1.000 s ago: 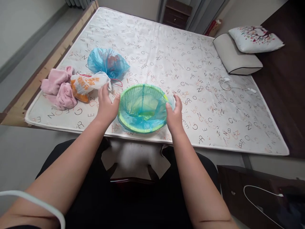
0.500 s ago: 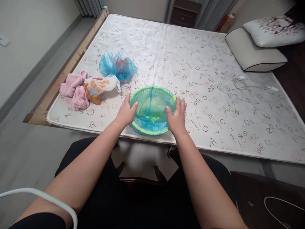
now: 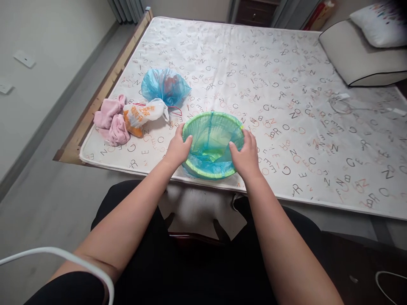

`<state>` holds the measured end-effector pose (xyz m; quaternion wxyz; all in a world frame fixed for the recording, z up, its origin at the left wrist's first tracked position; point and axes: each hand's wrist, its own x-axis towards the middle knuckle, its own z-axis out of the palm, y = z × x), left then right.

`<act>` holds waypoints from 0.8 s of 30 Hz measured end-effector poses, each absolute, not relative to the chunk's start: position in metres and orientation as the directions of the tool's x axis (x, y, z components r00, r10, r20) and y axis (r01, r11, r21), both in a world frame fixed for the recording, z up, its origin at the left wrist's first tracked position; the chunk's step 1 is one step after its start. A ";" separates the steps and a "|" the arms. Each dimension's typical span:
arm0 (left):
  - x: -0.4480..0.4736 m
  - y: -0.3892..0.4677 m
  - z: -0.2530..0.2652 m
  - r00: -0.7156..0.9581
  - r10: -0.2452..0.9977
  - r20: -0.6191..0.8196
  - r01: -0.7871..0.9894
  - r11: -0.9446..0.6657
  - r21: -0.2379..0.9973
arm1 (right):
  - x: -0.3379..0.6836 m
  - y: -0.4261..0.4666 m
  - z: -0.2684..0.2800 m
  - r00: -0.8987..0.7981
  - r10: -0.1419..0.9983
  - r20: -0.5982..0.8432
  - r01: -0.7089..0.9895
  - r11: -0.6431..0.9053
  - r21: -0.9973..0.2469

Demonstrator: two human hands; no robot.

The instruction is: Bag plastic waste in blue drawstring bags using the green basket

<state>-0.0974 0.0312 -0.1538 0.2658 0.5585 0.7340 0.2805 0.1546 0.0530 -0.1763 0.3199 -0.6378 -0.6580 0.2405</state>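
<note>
A green wastebasket (image 3: 208,174) lined with a thin blue plastic bag (image 3: 203,133) stands at the mattress's near edge, its mouth tilted towards me. On its left side my left hand (image 3: 178,147) holds the rim, thumb over the inside and fingers outside. My right hand (image 3: 247,156) grips the opposite side the same way, its fingers partly bent round the outer wall. The liner drapes over the rim and sags inside; a bright green patch shows at the bottom.
Left of the basket lie a knotted blue bag (image 3: 163,87), a white and orange plastic bag (image 3: 146,113) and a pink cloth (image 3: 111,120). The lettered mattress (image 3: 273,84) carries a white cable (image 3: 341,103) and pillows (image 3: 365,55) at right. A wooden bed frame (image 3: 104,91) edges the left.
The view has turned slightly left, so everything appears shifted right. My hands have closed a little more around the basket's rim. The basket stays in about the same spot on the mattress.
</note>
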 end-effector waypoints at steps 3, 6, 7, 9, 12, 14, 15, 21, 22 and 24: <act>-0.097 0.031 -0.153 -0.232 0.968 -0.097 0.663 0.231 0.712 | 0.154 0.053 -0.176 0.014 0.993 0.115 0.681 0.075 -0.728; -0.098 0.031 -0.154 -0.234 0.967 -0.103 0.662 0.236 0.711 | 0.154 0.053 -0.176 0.012 0.994 0.104 0.686 0.068 -0.725; -0.098 0.032 -0.154 -0.237 0.966 -0.100 0.659 0.235 0.715 | 0.154 0.053 -0.176 0.012 0.995 0.101 0.688 0.065 -0.723; -0.098 0.032 -0.155 -0.245 0.965 -0.091 0.642 0.232 0.730 | 0.154 0.052 -0.175 0.014 0.995 0.097 0.691 0.061 -0.720; -0.098 0.033 -0.157 -0.253 0.963 -0.087 0.618 0.230 0.752 | 0.154 0.052 -0.174 0.020 0.995 0.095 0.697 0.054 -0.715; -0.098 0.033 -0.157 -0.259 0.962 -0.082 0.607 0.228 0.761 | 0.153 0.051 -0.173 0.023 0.996 0.084 0.710 0.043 -0.703; -0.098 0.033 -0.158 -0.263 0.962 -0.077 0.600 0.226 0.767 | 0.153 0.051 -0.173 0.024 0.997 0.076 0.718 0.035 -0.695; -0.097 0.032 -0.157 -0.270 0.960 -0.069 0.571 0.217 0.792 | 0.152 0.051 -0.172 0.025 0.998 0.066 0.739 0.026 -0.674; -0.096 0.033 -0.157 -0.272 0.960 -0.072 0.568 0.220 0.793 | 0.152 0.051 -0.171 0.026 0.998 0.063 0.740 0.024 -0.673; -0.096 0.033 -0.157 -0.275 0.958 -0.077 0.562 0.226 0.795 | 0.152 0.051 -0.170 0.029 0.998 0.057 0.742 0.017 -0.671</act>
